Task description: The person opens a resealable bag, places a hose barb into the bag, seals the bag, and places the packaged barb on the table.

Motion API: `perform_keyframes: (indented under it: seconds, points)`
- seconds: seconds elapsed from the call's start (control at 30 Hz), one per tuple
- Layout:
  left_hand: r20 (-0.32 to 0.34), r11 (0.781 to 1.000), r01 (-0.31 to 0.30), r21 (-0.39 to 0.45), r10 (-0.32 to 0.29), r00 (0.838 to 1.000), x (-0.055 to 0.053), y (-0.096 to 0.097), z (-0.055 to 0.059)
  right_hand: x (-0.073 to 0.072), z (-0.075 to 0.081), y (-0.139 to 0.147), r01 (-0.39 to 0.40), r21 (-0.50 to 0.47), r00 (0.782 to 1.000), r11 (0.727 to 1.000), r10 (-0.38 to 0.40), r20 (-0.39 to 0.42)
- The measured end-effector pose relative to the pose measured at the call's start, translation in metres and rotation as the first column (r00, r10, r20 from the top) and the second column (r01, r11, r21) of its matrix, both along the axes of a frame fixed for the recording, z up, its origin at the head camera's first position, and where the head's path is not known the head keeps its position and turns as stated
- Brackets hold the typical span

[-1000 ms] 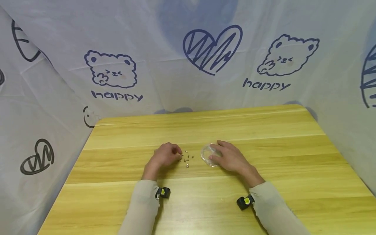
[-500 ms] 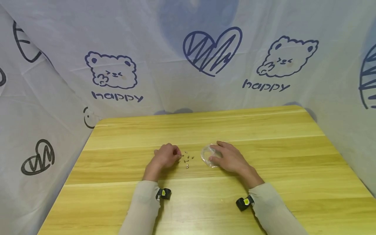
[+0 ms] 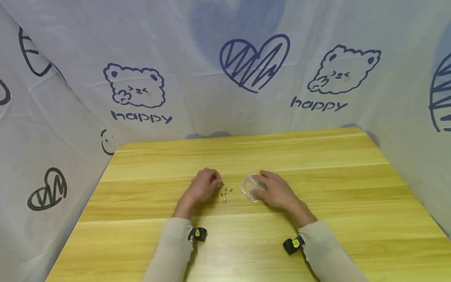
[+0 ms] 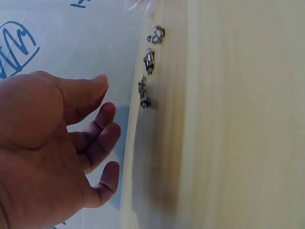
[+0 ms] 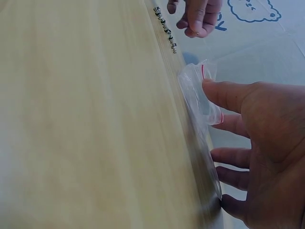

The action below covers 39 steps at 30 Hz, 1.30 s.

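Observation:
Beside several small shiny metal pieces (image 3: 224, 200), my left hand (image 3: 204, 185) hovers a little above the table. Its thumb and index fingertips lie close together in the left wrist view, and its other fingers are loosely bent. Whether a piece sits between those fingertips is hidden. The metal pieces (image 4: 149, 61) look silver with dark parts, but their exact kind is too small to tell. My right hand (image 3: 276, 190) holds a clear zip-lock bag (image 5: 190, 90) with a red seal line. Thumb and index finger are at its mouth, and the other fingers lie along its side.
A light wooden table (image 3: 232, 250) lies under both hands. White cloth (image 3: 197, 78) with printed hearts and bears hangs behind it and at both sides. Black wrist cameras (image 3: 293, 245) sit on both forearms.
My left hand has moved slightly forward and to the right, toward the farthest metal piece. My right hand and the zip-lock bag have stayed in place.

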<state>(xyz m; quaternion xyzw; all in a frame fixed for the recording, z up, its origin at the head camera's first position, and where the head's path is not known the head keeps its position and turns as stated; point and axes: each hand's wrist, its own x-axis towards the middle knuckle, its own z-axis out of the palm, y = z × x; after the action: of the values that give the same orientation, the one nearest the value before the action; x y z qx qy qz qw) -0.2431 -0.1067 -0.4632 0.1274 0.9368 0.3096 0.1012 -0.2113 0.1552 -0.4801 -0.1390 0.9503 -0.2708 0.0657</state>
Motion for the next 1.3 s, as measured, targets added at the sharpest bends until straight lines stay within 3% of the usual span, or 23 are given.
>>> perform_keyframes:
  seconds: [0.27, 0.6, 0.83, 1.3]
  points:
    - [-0.075, 0.999, 0.037, 0.013, -0.036, 0.997, 0.002, 0.015, 0.002, 0.001, 0.001, -0.002, 0.001, 0.006, 1.000, 1.000, -0.001, -0.003]
    - [-0.115, 0.996, 0.089, 0.009, -0.088, 0.990, 0.003, 0.029, 0.000, 0.000, 0.000, -0.001, -0.008, 0.005, 1.000, 1.000, 0.008, -0.020]
    - [-0.112, 0.992, 0.125, 0.023, -0.121, 0.986, 0.003, 0.041, 0.000, 0.000, -0.003, -0.001, -0.002, 0.006, 1.000, 1.000, 0.002, -0.023]
    - [-0.103, 0.985, 0.167, -0.042, -0.171, 0.980, 0.003, 0.067, 0.000, 0.000, -0.002, 0.001, -0.004, 0.005, 1.000, 1.000, 0.004, -0.010]
